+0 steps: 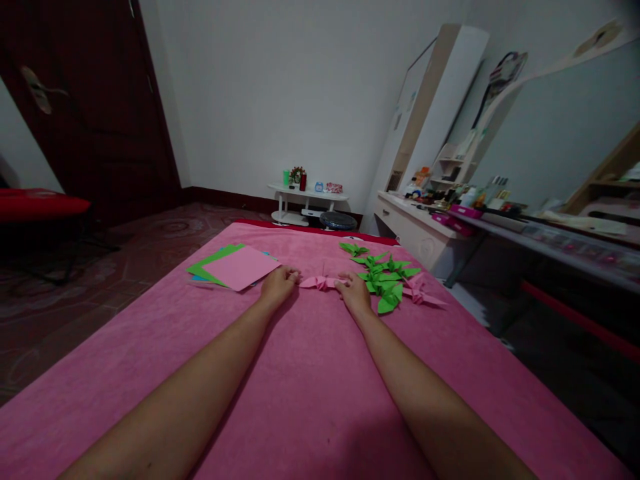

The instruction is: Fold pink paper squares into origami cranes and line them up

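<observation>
Two forearms (220,357); two hands (278,288); one pink crane (321,284) between

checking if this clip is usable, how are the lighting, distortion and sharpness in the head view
Head view: dim, with deep shade under the dressing table; head view: wide-angle stretch, door and tall white unit leaning; head view: pink crane looks soft, its folds indistinct.
</observation>
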Demonstrator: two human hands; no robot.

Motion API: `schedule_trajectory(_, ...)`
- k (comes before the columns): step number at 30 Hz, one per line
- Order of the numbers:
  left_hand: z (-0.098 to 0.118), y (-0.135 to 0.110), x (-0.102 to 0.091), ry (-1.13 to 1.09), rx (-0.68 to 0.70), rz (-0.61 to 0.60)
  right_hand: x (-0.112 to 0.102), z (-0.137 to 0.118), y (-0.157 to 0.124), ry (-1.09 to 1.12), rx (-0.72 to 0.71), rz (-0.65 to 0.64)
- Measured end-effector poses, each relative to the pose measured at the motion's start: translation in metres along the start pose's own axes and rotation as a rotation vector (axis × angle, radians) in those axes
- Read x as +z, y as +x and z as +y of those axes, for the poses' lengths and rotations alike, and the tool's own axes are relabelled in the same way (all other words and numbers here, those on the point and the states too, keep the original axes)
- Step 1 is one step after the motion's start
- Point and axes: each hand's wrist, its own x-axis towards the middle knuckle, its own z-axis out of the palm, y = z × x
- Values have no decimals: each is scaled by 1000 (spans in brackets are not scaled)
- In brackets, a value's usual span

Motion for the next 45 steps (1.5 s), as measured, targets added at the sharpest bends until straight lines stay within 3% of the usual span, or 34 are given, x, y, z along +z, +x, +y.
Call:
schedule_trajectory(7,8,-4,-1,-54,13,-31,2,0,-2,169,-2,-42)
schedule_trajectory(15,20,-15,-18,-348,100,-373,-5,-19,-13,435,23,-101)
schedule_trajectory(21,26,-19,-22,-483,9,-393,-9,-31,-20,496,74,-188)
schedule_trajectory(30,29,-19,-19,-648,-90,-445,-14,-28,-18,589,102,-352)
schedule_trajectory(37,26,-16,-11,-884,-162,-460,-14,-37,-23,717,210,-333)
schedule_trajectory(45,28,-17,-8,-1138,-140,-523,-10,-49,-26,889,253,-331)
